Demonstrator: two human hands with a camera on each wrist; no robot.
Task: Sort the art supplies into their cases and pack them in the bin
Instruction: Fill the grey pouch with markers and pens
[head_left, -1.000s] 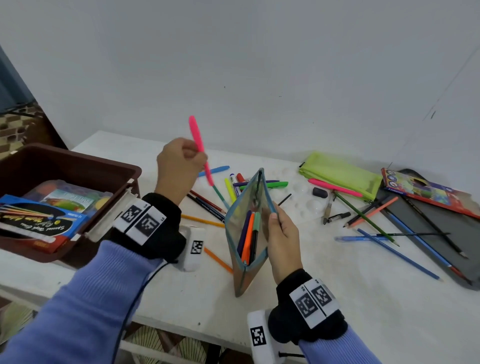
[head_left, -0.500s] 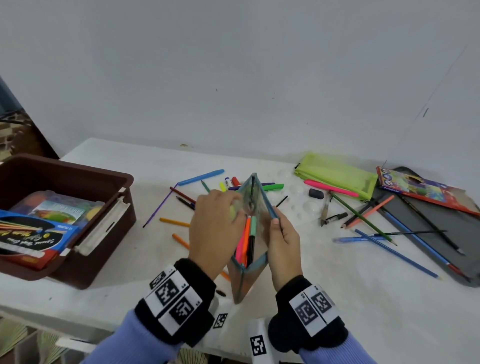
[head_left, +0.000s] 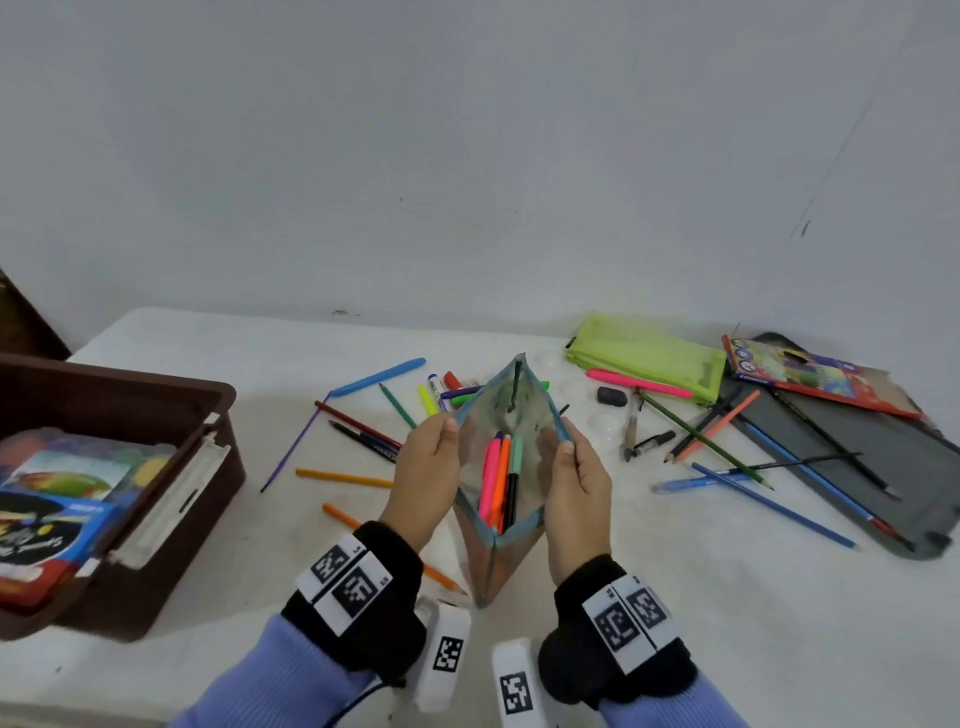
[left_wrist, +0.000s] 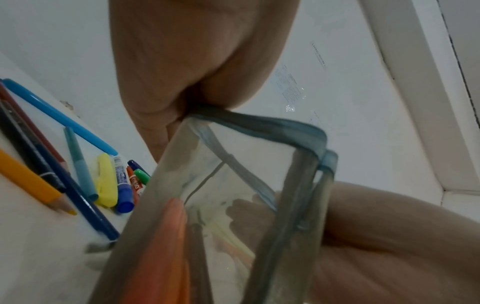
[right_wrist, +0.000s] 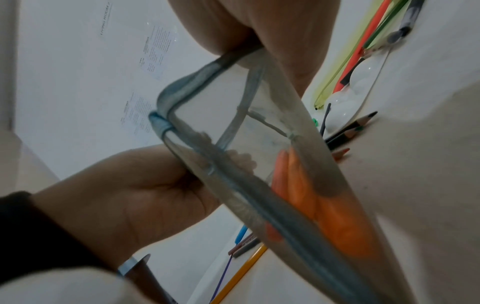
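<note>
A clear mesh pouch (head_left: 506, 410) with blue trim stands upright near the table's front, its mouth pulled wide. My left hand (head_left: 434, 457) pinches the left rim and my right hand (head_left: 569, 467) pinches the right rim. Inside stand pink, orange, green and dark markers (head_left: 498, 480). The left wrist view shows the pouch (left_wrist: 246, 195) with an orange marker inside; the right wrist view shows the pouch (right_wrist: 259, 156) too. Loose markers (head_left: 441, 392) and pencils (head_left: 358, 431) lie behind the pouch. A brown bin (head_left: 208, 410) sits at the left.
A lime green pouch (head_left: 644, 353), a pink pen (head_left: 639, 384), an eraser (head_left: 610, 396), a brush and several coloured pencils (head_left: 774, 506) lie at the right. A pencil box (head_left: 815, 376) rests on a grey case (head_left: 883, 457). The bin holds paint sets (head_left: 57, 514).
My left hand brought the pink marker down into the pouch, let it go, and now grips the left rim. The pouch mouth is spread wider.
</note>
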